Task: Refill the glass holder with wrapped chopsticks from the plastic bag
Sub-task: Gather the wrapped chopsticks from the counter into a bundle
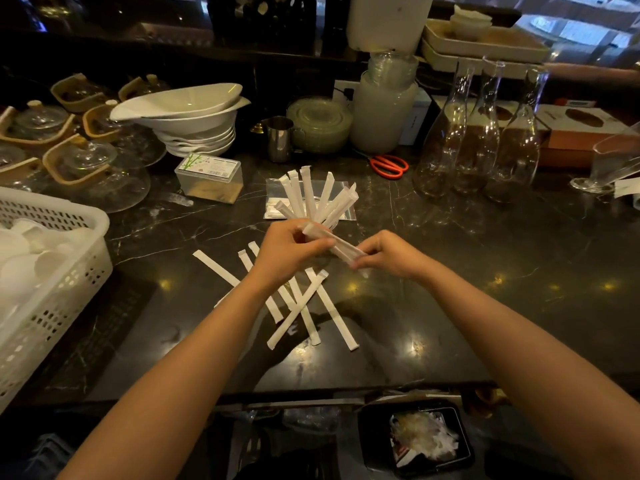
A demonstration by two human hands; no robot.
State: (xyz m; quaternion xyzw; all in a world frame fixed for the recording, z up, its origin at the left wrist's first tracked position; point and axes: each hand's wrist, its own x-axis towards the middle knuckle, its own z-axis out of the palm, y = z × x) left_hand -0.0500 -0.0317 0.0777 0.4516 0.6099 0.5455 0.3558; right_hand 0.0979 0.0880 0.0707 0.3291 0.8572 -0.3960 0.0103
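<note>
Over the middle of the dark marble counter, my left hand (287, 251) and my right hand (391, 256) grip opposite ends of a small bundle of wrapped chopsticks (341, 245). Just behind my hands, several white wrapped chopsticks (311, 197) fan upright out of the glass holder, whose body is mostly hidden by my hands. A flat clear plastic bag (277, 194) lies on the counter behind the holder. Several more wrapped chopsticks (311, 306) lie scattered and crossed on the counter under my left wrist.
A white perforated basket (52, 271) of cups stands at left. Behind are stacked white bowls (187, 119), a toothpick box (209, 176), a steel jug (278, 138), orange scissors (389, 165) and three glass carafes (481, 140). A black bin (415, 438) sits below the counter edge.
</note>
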